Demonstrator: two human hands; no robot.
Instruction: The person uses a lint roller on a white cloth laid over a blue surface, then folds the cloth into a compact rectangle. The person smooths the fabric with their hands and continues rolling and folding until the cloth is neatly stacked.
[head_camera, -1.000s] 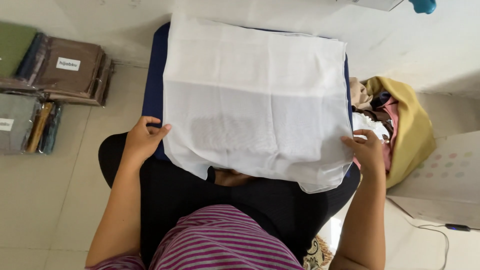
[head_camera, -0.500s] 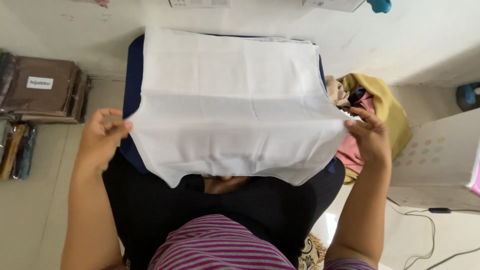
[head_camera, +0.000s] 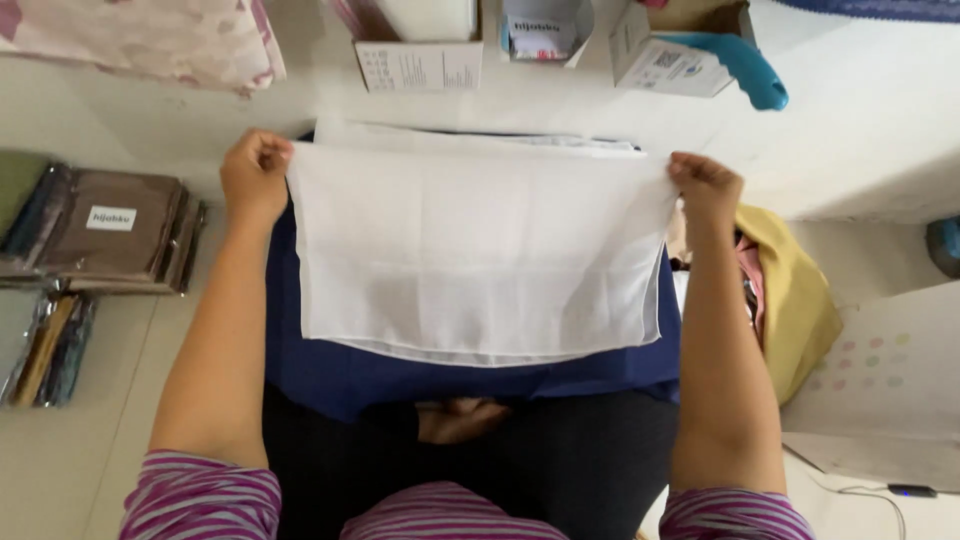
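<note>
A bare foot (head_camera: 462, 418) peeks out from under the dark blue cloth (head_camera: 470, 375) on the lap, above which the left hand (head_camera: 255, 172) and right hand (head_camera: 706, 186), each pinched shut, stretch a folded white cloth (head_camera: 480, 255) by its far corners (open cardboard boxes (head_camera: 420, 62) beyond are cropped, contents unclear).

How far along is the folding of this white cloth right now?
Done: the white cloth is already doubled over, with layered edges along its near side, lying on the dark blue cloth. In hand: the left hand and right hand each pinch a far corner, holding that edge taut. Left: the panel is wide, so further folds seem likely; packaged cloths lie on the floor.
</note>
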